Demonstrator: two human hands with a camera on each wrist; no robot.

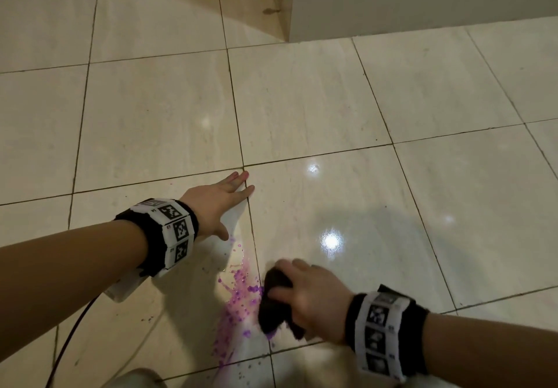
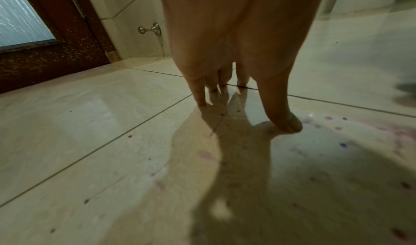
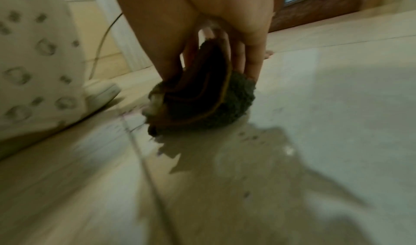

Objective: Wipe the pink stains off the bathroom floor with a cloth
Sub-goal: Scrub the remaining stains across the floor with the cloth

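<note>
The pink stains [image 1: 238,294] are a splatter of purple-pink drops and smears on the glossy cream-tiled bathroom floor [image 1: 317,100], densest along a grout line and thinning into scattered specks around it. The cloth [image 1: 273,300] is dark, nubbly terry, bunched into a wad with a lighter stitched edge showing in the right wrist view. It presses on the floor at the right edge of the splatter, touching the nearest drops.

floor [image 1: 302,100]: glossy smooth tile | cloth [image 1: 273,303]: dark nubbly terry | doorstop [image 2: 149,29]: brushed metal
</note>
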